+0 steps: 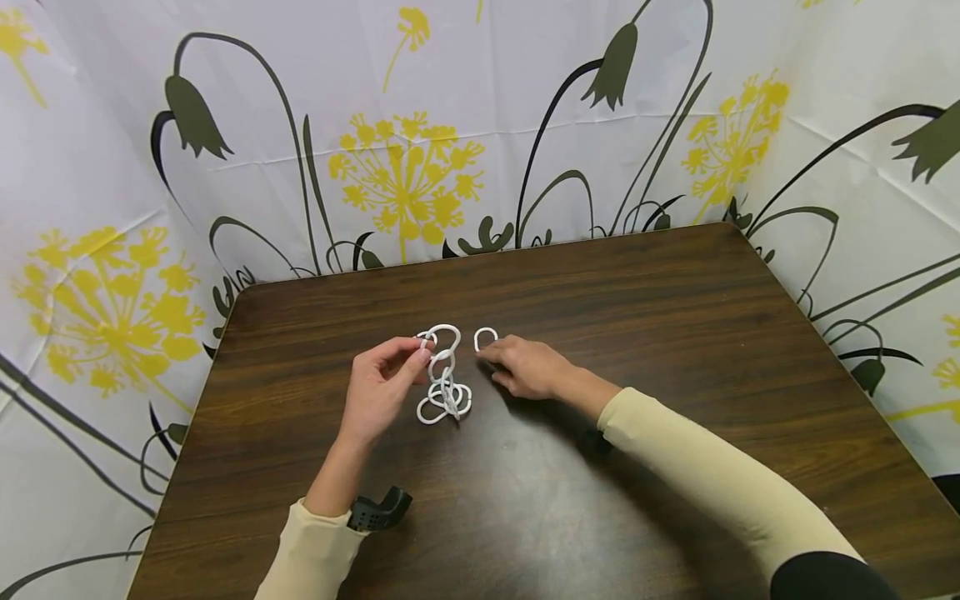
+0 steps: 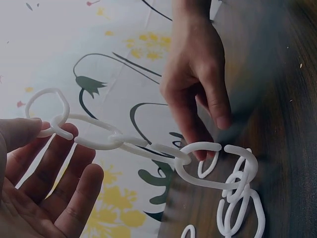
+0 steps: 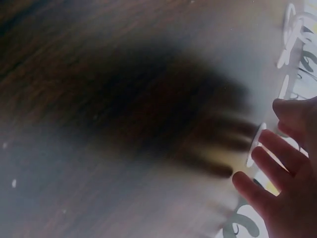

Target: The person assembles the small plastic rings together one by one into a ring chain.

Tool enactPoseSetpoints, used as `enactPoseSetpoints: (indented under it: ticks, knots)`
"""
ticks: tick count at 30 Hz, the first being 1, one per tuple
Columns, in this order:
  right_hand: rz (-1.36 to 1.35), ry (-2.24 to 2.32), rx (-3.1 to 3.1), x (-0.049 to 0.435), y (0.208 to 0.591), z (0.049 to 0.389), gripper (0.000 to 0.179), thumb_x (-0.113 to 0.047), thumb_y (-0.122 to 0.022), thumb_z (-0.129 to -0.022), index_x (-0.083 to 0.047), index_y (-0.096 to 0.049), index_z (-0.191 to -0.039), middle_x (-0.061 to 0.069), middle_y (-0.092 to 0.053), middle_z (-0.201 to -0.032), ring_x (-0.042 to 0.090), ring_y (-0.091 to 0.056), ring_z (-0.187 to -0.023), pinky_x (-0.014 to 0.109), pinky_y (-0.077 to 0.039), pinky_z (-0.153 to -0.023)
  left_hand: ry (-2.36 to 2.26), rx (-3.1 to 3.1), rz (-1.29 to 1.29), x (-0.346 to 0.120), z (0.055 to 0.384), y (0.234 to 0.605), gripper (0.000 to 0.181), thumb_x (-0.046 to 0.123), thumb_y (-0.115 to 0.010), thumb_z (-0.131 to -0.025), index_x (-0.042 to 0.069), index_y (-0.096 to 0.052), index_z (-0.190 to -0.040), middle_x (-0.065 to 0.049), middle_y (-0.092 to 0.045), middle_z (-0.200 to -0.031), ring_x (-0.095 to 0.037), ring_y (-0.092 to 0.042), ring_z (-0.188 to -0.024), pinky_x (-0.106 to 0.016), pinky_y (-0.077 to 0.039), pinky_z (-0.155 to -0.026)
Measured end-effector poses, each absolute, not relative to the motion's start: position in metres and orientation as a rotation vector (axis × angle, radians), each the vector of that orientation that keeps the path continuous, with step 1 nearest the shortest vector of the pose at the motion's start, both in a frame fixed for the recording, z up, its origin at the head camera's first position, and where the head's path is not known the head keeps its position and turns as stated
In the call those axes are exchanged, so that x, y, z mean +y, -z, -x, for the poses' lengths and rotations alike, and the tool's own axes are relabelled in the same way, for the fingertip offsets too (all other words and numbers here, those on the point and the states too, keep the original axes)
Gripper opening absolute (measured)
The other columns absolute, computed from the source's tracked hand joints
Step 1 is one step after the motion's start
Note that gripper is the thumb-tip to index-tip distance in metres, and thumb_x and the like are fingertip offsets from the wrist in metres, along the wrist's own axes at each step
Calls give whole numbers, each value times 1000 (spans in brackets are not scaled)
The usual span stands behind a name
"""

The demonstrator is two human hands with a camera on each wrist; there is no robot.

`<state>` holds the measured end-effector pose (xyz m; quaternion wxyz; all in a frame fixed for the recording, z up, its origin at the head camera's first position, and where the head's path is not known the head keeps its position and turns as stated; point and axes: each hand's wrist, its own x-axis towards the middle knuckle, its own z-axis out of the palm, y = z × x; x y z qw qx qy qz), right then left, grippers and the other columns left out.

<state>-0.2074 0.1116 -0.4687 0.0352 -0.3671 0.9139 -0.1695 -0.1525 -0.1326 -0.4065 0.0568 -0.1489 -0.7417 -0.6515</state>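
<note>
My left hand pinches the end link of a white plastic chain between thumb and fingers. From there the chain hangs down, and its lower links bunch in a small heap on the table. The held link shows a small gap in its loop in the left wrist view. To the right of the chain a single white link lies apart on the table. My right hand reaches down to it, index fingertip right at its near edge. In the right wrist view the fingers are spread and loosely extended.
The dark wood-grain table has its back edge along a white curtain printed with yellow and grey-green flowers. A black wrist device sits at the left sleeve's cuff.
</note>
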Motion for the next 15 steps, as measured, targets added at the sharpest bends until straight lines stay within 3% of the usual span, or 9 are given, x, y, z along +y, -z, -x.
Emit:
enactPoseSetpoints:
  ticks: [6,15]
  knots:
    - [1124,395,2949,119,471,207,24,-14,-71,-88,-14,-71,-112,2,-58,-94,20,-59,-90,39,-53,-73,1978,-2247,463,-133,152,407,16,1,-65,-93,-10,-68,-104,-5,-72,-98,-19,-66,-76,-29,-58,-62]
    - [1068,323,3059,126,475,209,4,-18,-74,-88,-15,-72,-90,1,-60,-85,22,-59,-84,38,-54,-69,1987,-2248,454,-132,152,407,17,1,-65,-93,-11,-68,-105,-4,-72,-99,-17,-66,-76,-28,-58,-62]
